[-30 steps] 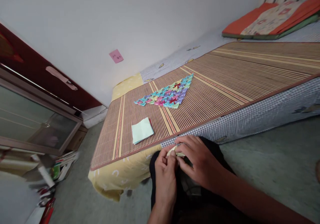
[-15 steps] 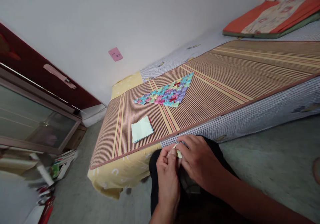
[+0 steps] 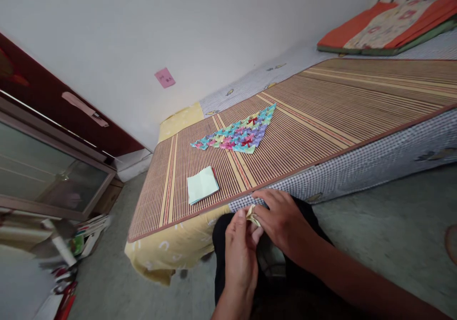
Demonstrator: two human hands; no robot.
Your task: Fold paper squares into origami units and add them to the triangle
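Note:
Above my lap, a small folded piece of pale yellow paper (image 3: pixel 253 216) is pinched between both hands. My left hand (image 3: pixel 240 248) grips it from the left with thumb and fingers. From the right, my right hand (image 3: pixel 280 220) holds its other side, the index finger stretched over the top. The fingers partly cover the paper. On the mat beyond lies a stack of pale green square paper sheets (image 3: pixel 203 185). Behind that is a triangular sheet of many small folded coloured paper pieces (image 3: pixel 239 134).
A striped bamboo mat (image 3: pixel 314 105) covers the bed, whose front edge is just past my knees. A folded orange quilt (image 3: pixel 357 27) lies far right. At left stand a glass-fronted cabinet (image 3: pixel 46 163) and clutter (image 3: pixel 67 244) on the floor.
My fingers have shifted on the yellow paper, and more of its folds show between them. The left thumb has moved slightly left and up. The stack and the triangular sheet lie as before.

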